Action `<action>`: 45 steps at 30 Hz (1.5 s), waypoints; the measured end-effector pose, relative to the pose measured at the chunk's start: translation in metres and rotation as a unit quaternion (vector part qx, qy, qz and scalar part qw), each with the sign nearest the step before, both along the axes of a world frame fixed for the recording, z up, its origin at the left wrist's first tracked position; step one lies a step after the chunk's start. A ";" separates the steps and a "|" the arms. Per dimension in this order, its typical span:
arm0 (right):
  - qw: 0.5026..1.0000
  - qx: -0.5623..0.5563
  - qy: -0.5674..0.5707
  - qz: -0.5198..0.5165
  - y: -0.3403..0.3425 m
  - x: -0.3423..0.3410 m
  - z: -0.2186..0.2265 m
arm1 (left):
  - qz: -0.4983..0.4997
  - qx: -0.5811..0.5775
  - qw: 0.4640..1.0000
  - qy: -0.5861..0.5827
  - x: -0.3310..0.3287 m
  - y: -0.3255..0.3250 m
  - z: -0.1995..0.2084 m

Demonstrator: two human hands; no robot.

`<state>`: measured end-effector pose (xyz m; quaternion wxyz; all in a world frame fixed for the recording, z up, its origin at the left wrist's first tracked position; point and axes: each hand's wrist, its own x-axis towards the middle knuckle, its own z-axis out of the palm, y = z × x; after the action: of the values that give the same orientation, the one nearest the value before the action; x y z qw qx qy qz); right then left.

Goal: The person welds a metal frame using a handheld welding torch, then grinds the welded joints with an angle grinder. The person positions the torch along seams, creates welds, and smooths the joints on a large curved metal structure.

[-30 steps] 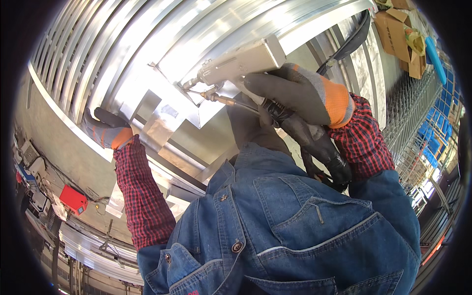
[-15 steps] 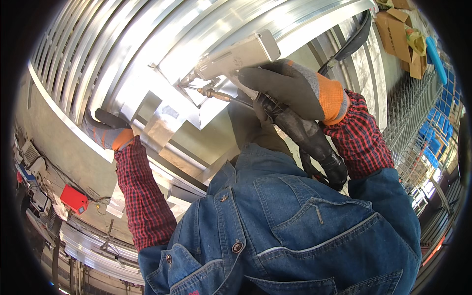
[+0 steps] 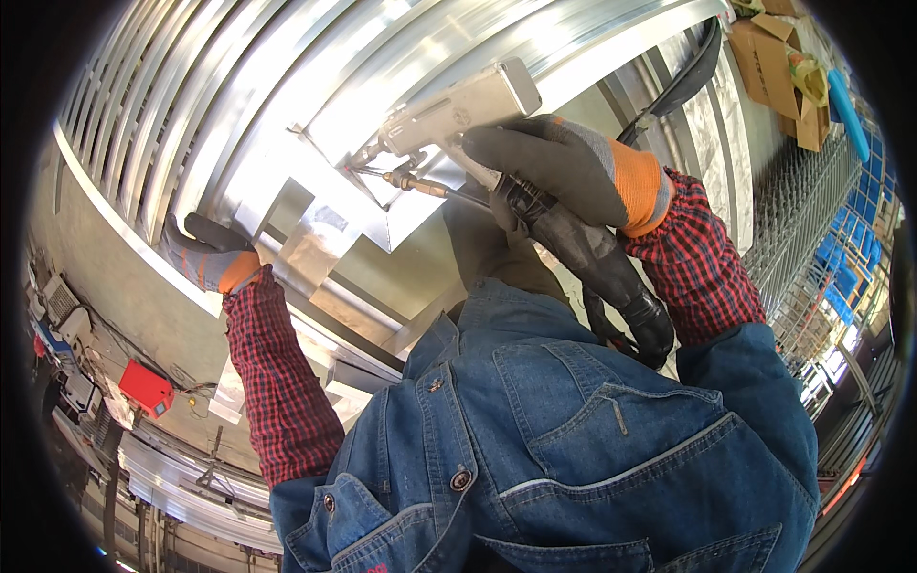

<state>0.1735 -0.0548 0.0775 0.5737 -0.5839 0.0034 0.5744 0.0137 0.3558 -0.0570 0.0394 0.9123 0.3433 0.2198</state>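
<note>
My right hand (image 3: 564, 167), in a black and grey glove with an orange cuff, is closed around the grip of a grey metal welding gun (image 3: 458, 107). The gun's nozzle points left and down at the corner of a bright metal plate (image 3: 368, 205); whether the tip touches it I cannot tell. A thin wire-feed tube (image 3: 420, 183) runs beneath the nozzle, and a thick black sleeved cable (image 3: 602, 263) hangs from the grip. On the left, my gloved left hand (image 3: 205, 253) is closed over the end of a metal slat (image 3: 191, 181), its fingertips partly hidden.
Long parallel shiny slats (image 3: 277, 67) fill the upper left. A red box (image 3: 145, 388) stands on the floor among cables at left. Cardboard boxes (image 3: 764, 67), a stack of wire mesh (image 3: 793, 220) and a black curved object (image 3: 690, 76) are at right.
The welding gun and my right hand have shifted very slightly left. My left hand keeps its place on the slat.
</note>
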 end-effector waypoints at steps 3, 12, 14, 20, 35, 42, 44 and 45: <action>1.000 0.000 -0.009 -0.012 -0.004 -0.002 -0.003 | -0.006 0.003 1.000 0.004 0.000 0.002 -0.001; 0.995 0.044 -0.092 0.016 -0.004 -0.002 -0.011 | 0.004 -0.014 1.000 0.001 0.000 0.000 0.001; 0.993 0.049 -0.107 0.024 -0.005 -0.001 -0.008 | -0.004 -0.006 1.000 -0.001 0.001 0.001 0.000; 0.999 0.037 0.002 -0.006 -0.008 0.000 -0.003 | -0.009 0.002 1.000 -0.004 0.000 0.001 0.000; 0.998 -0.044 -0.002 0.037 -0.007 0.003 0.017 | -0.001 -0.010 1.000 -0.012 0.000 0.000 -0.001; 0.997 -0.069 -0.008 0.034 -0.003 0.003 0.024 | 0.008 -0.014 1.000 0.004 0.000 0.001 -0.002; 0.996 -0.074 -0.020 0.041 -0.004 0.003 0.024 | 0.012 -0.010 1.000 0.002 0.000 0.001 -0.001; 0.996 -0.075 -0.022 0.045 -0.005 0.003 0.024 | 0.013 -0.018 1.000 0.003 0.000 0.001 -0.001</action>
<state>0.1761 -0.0601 0.1012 0.5019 -0.6372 0.0081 0.5847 0.0141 0.3565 -0.0579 0.0514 0.9075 0.3593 0.2113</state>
